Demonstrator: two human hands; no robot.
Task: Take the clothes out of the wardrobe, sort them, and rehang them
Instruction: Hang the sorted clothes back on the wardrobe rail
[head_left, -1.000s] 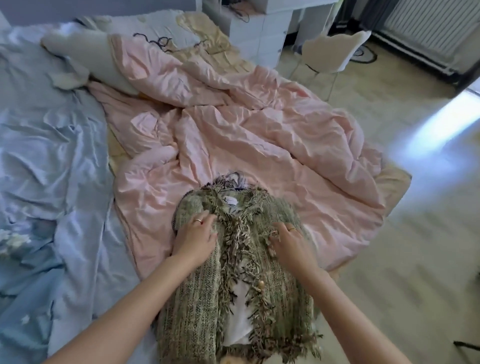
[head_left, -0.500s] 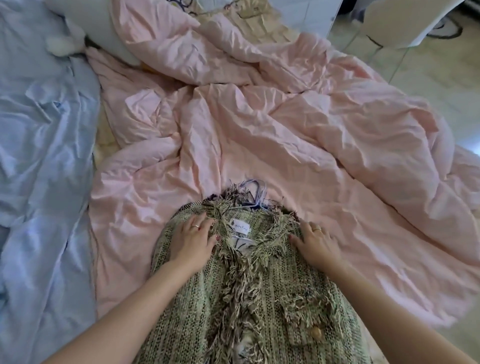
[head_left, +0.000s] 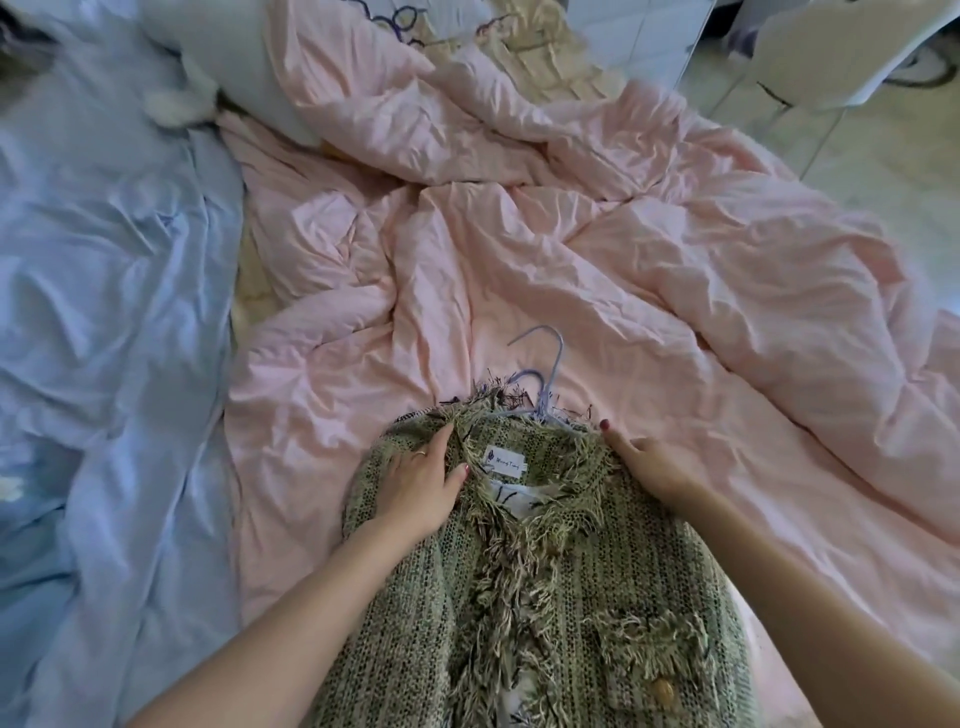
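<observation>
A green tweed jacket (head_left: 571, 587) with fringed edges lies face up on the pink duvet (head_left: 597, 260), a white label showing at its collar. A pale lilac hanger (head_left: 545, 374) sticks out of the neck, its hook pointing away from me. My left hand (head_left: 421, 483) rests flat on the jacket's left shoulder, fingers straight, a ring on one finger. My right hand (head_left: 649, 462) lies on the right shoulder at the collar's edge, fingers stretched along the fabric.
A light blue sheet (head_left: 104, 312) covers the left side of the bed. A pale pillow (head_left: 234, 67) and a cream cloth (head_left: 550, 57) lie at the far end. A white chair (head_left: 831, 57) stands on the tiled floor at the upper right.
Both hands slid outward from the jacket's front to its shoulders. The hanger's hook has come further out of the collar. The view moved closer to the bed.
</observation>
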